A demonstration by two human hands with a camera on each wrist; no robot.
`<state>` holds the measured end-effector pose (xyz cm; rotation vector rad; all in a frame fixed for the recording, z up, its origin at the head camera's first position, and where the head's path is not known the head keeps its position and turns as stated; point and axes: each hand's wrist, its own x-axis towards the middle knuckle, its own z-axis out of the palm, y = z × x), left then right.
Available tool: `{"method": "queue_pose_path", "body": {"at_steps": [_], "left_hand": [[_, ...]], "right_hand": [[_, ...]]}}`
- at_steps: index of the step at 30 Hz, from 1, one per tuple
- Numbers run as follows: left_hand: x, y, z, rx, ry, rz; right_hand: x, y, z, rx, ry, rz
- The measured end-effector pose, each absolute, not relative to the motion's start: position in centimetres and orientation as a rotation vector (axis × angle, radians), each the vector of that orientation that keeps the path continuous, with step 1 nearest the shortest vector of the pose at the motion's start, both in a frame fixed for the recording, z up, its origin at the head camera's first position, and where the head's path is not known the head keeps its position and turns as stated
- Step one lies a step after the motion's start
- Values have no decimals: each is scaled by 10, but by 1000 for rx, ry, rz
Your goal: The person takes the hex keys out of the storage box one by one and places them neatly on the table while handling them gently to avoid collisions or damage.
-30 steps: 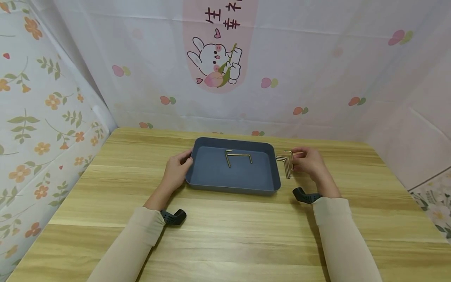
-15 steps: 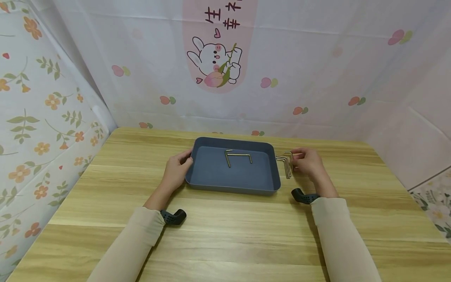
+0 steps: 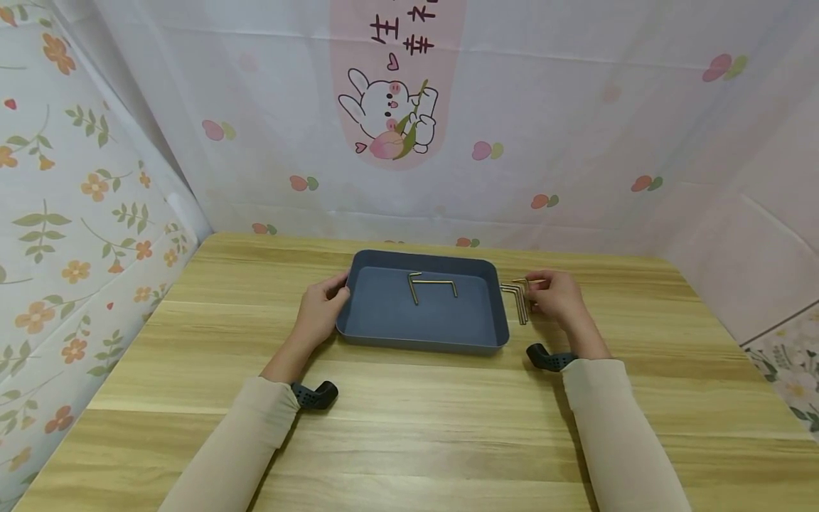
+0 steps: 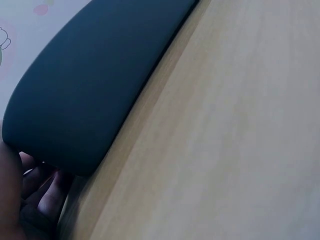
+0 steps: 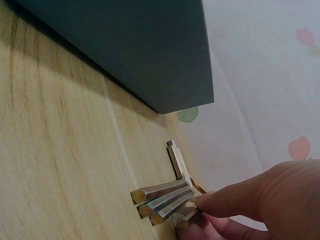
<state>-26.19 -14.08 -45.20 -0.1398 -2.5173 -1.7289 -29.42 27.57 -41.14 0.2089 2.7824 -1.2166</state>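
My left hand point(image 3: 318, 309) grips the left end of a grey-blue rectangular tray point(image 3: 422, 344), thumb at the rim; its curled fingers show below the tray's end in the left wrist view. Two brass-coloured Allen keys point(image 3: 435, 281) lie inside, touching or nearly so. Right of the tray, my right hand point(image 3: 558, 295) pinches another Allen key point(image 5: 190, 219) between thumb and fingers. Close beside it, three L-shaped Allen keys point(image 5: 165, 202) lie nested on the table, their short arms toward the tray. The fingers hide much of the held key.
The wood-grain table point(image 3: 409, 427) runs up to a printed cloth point(image 3: 544, 128) at the back. A flowered cloth point(image 3: 83, 213) hangs on the left. Each wrist wears a dark camera mount point(image 3: 316, 395).
My right hand has shifted slightly left with the Allen key, bringing it up against or close to the nested ones. My left hand and the tray stay put.
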Motion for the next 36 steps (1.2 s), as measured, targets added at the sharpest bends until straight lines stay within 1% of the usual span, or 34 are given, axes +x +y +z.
{"method": "queue_pose_path", "body": {"at_steps": [36], "left_hand": [[-261, -140, -452, -129, -2523, -1737]], "right_hand": [[-293, 273, -414, 178, 2875, -1053]]}}
